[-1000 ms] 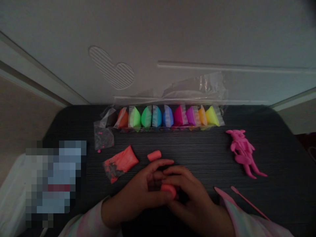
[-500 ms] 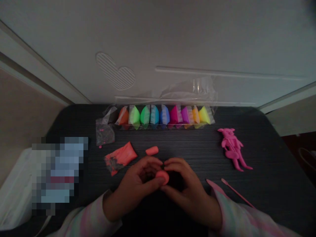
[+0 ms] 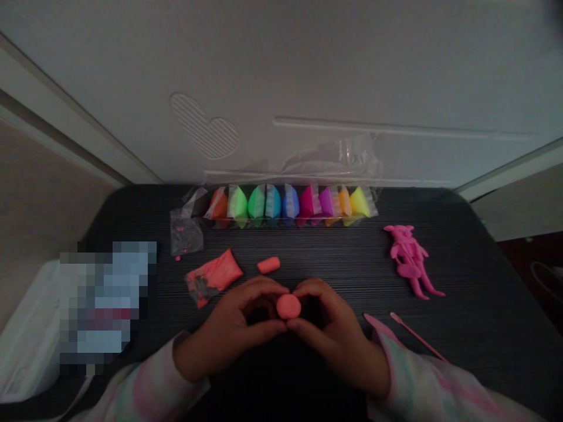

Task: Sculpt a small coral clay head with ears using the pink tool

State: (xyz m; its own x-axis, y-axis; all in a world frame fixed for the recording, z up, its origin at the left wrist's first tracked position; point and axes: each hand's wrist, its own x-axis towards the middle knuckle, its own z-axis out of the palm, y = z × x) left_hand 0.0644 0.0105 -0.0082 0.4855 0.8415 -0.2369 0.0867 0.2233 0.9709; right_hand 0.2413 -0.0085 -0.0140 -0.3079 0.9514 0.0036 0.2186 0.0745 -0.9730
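Observation:
Both my hands meet over the near middle of a dark ribbed table and pinch a round lump of coral clay between their fingertips. My left hand curls round it from the left, my right hand from the right. A short roll of the same coral clay lies just beyond my hands. To its left is an opened packet of coral clay.
A row of several coloured clay packets lines the far edge by the wall. An emptied clear packet lies at its left end. A pink clay figure and a thin pink tool lie to the right.
My hands have drawn slightly nearer the far side and turned the coral lump up between the fingertips, so it shows as a round ball. The view has shifted a little.

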